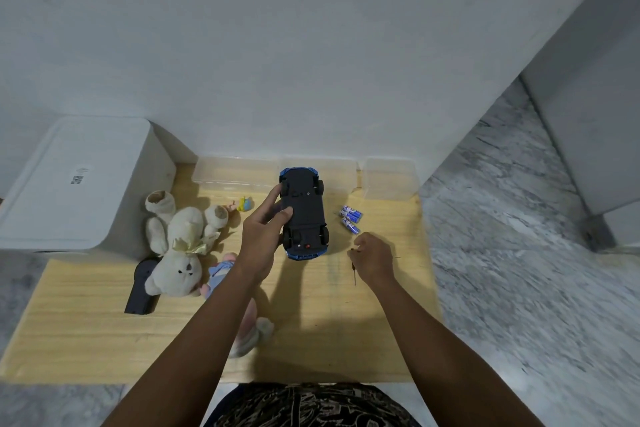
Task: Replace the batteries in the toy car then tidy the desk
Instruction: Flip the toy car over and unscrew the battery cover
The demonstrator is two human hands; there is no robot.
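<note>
Left hand (261, 236) grips upturned toy car (304, 215).

Left hand (265, 234) grips the upturned toy car (304, 213); right hand (375, 258) pinches a screwdriver (354, 272) near batteries (351, 218).

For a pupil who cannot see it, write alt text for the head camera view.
The left hand grips an upturned blue toy car on a wooden desk, while the right hand holds a small screwdriver. Blue batteries lie right of the car; a plush bear lies left.
</note>
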